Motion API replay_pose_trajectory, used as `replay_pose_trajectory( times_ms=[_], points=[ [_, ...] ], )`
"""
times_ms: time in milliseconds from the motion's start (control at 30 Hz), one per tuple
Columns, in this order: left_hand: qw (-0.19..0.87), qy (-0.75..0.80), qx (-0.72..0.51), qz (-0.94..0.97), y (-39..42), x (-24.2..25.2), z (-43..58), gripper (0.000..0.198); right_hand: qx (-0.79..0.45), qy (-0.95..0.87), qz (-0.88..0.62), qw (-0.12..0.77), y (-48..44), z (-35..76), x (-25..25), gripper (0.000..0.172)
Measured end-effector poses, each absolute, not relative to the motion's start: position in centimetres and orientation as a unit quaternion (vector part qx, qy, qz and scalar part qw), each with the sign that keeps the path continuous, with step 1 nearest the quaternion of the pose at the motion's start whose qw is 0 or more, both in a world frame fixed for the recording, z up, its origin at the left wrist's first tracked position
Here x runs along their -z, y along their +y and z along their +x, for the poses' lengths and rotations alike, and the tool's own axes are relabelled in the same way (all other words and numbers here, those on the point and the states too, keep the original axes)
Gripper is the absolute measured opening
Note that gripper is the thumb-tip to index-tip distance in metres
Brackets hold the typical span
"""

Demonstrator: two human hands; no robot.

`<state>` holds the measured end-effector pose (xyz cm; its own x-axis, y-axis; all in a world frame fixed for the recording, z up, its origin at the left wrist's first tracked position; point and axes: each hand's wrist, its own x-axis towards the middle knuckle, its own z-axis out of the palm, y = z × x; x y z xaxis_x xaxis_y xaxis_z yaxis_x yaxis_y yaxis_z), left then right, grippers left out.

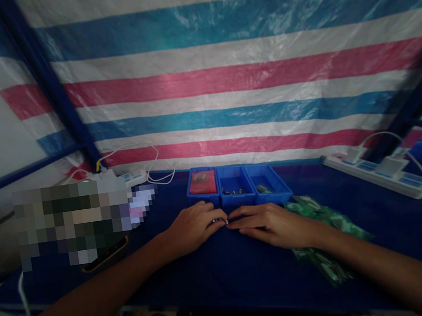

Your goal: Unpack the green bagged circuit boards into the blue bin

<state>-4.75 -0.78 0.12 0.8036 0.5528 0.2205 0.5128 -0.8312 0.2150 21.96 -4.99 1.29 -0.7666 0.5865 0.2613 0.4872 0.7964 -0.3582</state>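
My left hand [195, 227] is closed in a pinch, with a small shiny metal part [214, 221] at the thumb and fingertips. Meeting it from the other side, my right hand [265, 222] has its fingertips together at the end of that same piece; the exact kind is too small to make out. Just behind the hands stand three joined blue bins. The left bin [189, 195] holds a red packet [202, 182], the middle bin [234, 175] small metal pieces [233, 192], and the right bin [272, 175] a few small items.
Green plastic packets [331, 217] lie beside and under my right forearm. A white power strip [384, 175] with plugs sits at the right, another power strip [135, 177] at the back left. A phone [106, 253] rests on the blue table [212, 278] near a pixelated area.
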Motion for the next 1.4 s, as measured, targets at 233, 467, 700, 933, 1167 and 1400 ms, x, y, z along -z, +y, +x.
replay_pose_trajectory(
  times_ms=[233, 467, 700, 933, 1167, 1400],
  points=[
    [0.051, 0.294, -0.137, 0.944, -0.8, 0.1, -4.5, 0.021, -0.141, -0.93, -0.292, 0.172, -5.0, 21.8, -1.1, 0.034],
    [0.018, 0.34, -0.152, 0.928, -0.6, 0.8, -4.3, 0.016, -0.147, -0.928, -0.283, 0.193, -5.1, 21.7, -1.2, 0.033],
    [0.022, 0.352, -0.15, 0.924, -0.6, 0.8, -4.3, 0.015, -0.134, -0.929, -0.288, 0.19, -5.2, 21.6, -1.0, 0.035],
    [-0.02, 0.357, -0.124, 0.926, -0.5, 0.3, -4.5, 0.018, -0.131, -0.919, -0.311, 0.203, -4.8, 22.0, -0.7, 0.035],
    [-0.066, 0.35, -0.082, 0.931, -0.4, -0.1, -4.5, 0.02, -0.119, -0.918, -0.32, 0.204, -4.3, 22.7, -0.4, 0.029],
    [-0.073, 0.353, -0.078, 0.929, -0.6, -0.2, -4.4, 0.018, -0.118, -0.919, -0.32, 0.198, -4.5, 22.5, -0.6, 0.026]
  ],
)
